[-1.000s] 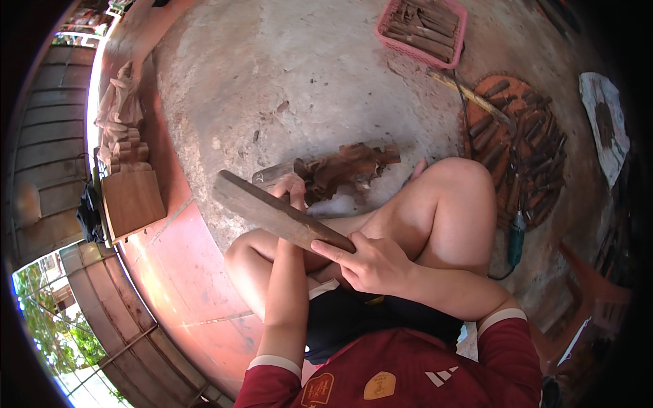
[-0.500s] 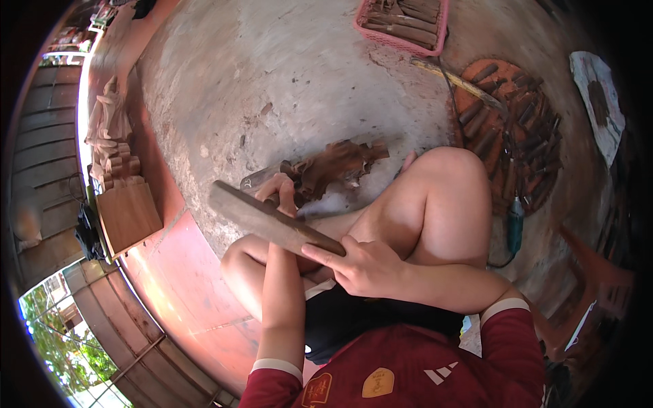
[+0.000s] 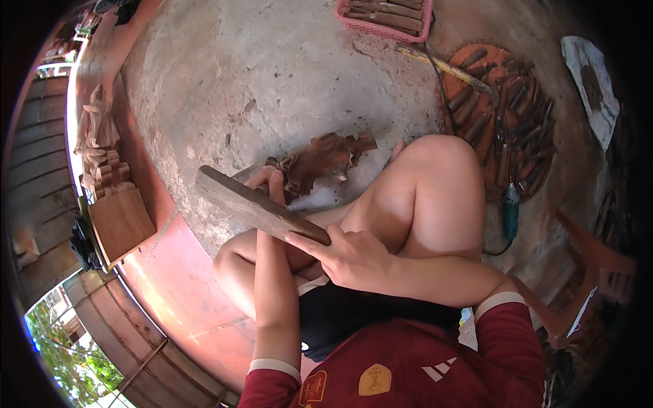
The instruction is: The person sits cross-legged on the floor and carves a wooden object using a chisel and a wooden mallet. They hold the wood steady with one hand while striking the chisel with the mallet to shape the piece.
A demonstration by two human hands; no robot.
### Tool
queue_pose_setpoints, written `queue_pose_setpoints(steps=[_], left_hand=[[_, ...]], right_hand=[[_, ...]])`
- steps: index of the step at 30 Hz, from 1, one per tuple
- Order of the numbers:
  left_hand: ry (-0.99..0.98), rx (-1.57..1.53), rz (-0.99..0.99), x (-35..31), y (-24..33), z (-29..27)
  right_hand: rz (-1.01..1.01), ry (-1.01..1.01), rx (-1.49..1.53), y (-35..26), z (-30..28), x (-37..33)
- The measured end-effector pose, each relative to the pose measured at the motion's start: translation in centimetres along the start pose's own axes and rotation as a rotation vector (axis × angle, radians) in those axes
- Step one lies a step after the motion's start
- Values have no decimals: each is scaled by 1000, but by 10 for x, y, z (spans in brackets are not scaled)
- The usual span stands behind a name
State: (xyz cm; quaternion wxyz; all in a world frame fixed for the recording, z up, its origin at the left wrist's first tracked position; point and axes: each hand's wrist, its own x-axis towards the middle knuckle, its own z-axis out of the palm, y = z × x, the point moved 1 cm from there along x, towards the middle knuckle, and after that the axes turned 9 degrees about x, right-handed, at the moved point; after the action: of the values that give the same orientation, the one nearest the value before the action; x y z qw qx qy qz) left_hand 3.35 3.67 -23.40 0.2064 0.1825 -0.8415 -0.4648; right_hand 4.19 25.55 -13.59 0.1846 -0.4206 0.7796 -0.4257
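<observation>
My right hand (image 3: pixel 357 258) is wrapped round the narrow end of a flat wooden mallet (image 3: pixel 255 207), its forefinger along the side. The mallet slants up to the left, across my left forearm. Beyond it my left hand (image 3: pixel 267 182) is closed round a chisel, mostly hidden by the mallet and fingers. A carved brown piece of wood (image 3: pixel 323 163) with a wavy, folded surface lies on the floor in front of my crossed legs. My left hand is at its left end; whether the chisel's tip touches the wood cannot be seen.
Many dark-handled tools (image 3: pixel 520 129) lie on a round reddish mat at the right, beside a yellow-handled adze (image 3: pixel 442 64) and a teal power tool (image 3: pixel 510 214). A pink basket (image 3: pixel 381 30) holds wood pieces. At left stands a carved wooden figure (image 3: pixel 102 136); a reddish plastic chair (image 3: pixel 578 299) is at right.
The whole view has shifted slightly, so things sit a little higher and further left. The mallet still lies across my left arm and now covers more of the chisel's handle. Both hands keep their holds.
</observation>
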Motion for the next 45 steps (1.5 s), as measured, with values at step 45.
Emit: queue_pose_setpoints(steps=[45], left_hand=[[-44,-41,-8,6,8,4]], right_hand=[[-43,68,138,1,-2,-6]])
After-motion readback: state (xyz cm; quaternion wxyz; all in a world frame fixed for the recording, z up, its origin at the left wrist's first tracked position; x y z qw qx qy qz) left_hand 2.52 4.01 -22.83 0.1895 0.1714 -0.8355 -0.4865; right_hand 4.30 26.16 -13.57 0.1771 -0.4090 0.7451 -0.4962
